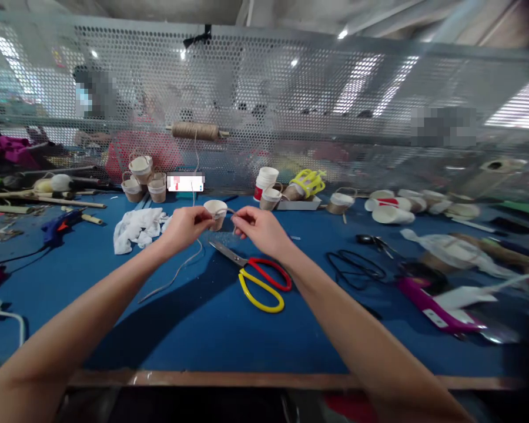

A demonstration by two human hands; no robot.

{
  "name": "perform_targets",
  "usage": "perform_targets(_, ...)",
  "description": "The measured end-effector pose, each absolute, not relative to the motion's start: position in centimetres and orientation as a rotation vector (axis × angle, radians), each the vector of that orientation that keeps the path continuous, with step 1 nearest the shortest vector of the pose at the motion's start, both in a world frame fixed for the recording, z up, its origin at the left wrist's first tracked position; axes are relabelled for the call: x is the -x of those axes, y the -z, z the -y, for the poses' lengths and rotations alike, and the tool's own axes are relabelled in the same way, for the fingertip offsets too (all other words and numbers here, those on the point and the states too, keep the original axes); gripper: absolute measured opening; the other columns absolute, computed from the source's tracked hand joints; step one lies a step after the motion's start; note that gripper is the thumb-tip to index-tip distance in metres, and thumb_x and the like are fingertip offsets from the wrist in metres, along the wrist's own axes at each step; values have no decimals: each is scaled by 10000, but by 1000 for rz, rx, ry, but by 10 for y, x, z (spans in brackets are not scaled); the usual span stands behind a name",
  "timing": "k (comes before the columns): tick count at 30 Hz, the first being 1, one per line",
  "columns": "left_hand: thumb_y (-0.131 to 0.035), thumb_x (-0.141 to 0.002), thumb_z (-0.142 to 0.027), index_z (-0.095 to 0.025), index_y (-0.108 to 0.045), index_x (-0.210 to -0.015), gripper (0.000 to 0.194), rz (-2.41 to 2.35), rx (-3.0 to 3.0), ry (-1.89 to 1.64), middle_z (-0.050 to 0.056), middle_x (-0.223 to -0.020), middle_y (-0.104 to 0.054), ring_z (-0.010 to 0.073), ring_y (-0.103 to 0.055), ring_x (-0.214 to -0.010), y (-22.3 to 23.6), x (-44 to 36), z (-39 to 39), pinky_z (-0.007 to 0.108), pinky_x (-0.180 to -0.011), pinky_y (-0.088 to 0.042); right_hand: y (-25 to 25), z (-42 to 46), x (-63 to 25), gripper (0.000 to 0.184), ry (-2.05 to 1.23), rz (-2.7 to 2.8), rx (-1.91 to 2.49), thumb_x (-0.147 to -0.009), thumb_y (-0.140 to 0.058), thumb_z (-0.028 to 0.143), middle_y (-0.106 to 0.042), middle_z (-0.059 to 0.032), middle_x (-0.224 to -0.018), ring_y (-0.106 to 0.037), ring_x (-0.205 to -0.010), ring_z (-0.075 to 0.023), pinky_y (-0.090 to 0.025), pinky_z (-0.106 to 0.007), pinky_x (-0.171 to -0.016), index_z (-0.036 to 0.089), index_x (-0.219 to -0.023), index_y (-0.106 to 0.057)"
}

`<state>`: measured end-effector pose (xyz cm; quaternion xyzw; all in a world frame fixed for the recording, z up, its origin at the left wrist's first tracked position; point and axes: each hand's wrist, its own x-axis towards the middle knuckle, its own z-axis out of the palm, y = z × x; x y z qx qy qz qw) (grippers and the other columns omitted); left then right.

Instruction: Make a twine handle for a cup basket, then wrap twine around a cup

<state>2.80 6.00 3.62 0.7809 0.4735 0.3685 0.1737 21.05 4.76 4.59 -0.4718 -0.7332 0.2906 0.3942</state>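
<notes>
My left hand is closed around the side of a small white paper cup, held just above the blue table. A pale cord trails from that hand down onto the table toward me. My right hand pinches the other end of the cord right beside the cup, fingers pressed together. Just below my right hand lie scissors with red and yellow handles, blades pointing up-left.
A white cloth lies left of my hands, a blue glue gun further left. Paper cups and a twine spool stand at the perforated metal screen. Black scissors, a magenta tool and more cups lie right.
</notes>
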Motion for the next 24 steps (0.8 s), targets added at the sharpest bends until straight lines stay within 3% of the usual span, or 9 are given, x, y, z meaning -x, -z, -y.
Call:
perform_targets(9, -571, -677, -170, -136, -637, -704, 79, -1419, -2235, -1065, 41, -641, -658, 148, -559, -598, -37, -34, -157, 243, -564, -385, -37, -148, -203, 82, -496, 1835, 1288, -742, -512, 178, -609, -3, -590, -566, -536, -117, -454, -243, -558, 156, -721, -588)
perform_targets(18, -596, -698, -241, -142, -653, -730, 118, -1518, -2258, -963, 40, -665, -655, 160, -567, -615, -13, -31, -173, 252, -544, -383, -13, -168, -209, 108, -302, 1952, 1333, -748, -545, 192, -683, -43, -792, -599, -712, -153, -419, -251, -661, 161, -789, -640)
perform_targets(22, -595, -727, -220, -133, -646, -758, 105, -1534, -2303, -852, 43, -717, -653, 166, -581, -670, -13, -31, -172, 277, -623, -434, -13, -166, -207, 97, -227, 2023, 1369, -754, -537, 178, -673, -56, -815, -588, -744, -166, -403, -260, -675, 161, -785, -627)
perform_targets(24, -568, -778, -246, -124, -624, -863, 159, -1537, -2328, -784, 56, -838, -643, 172, -590, -749, -12, -32, -172, 315, -689, -467, -15, -165, -206, 80, -189, 2058, 1389, -746, -539, 160, -661, -64, -813, -576, -756, -172, -395, -264, -679, 158, -762, -617)
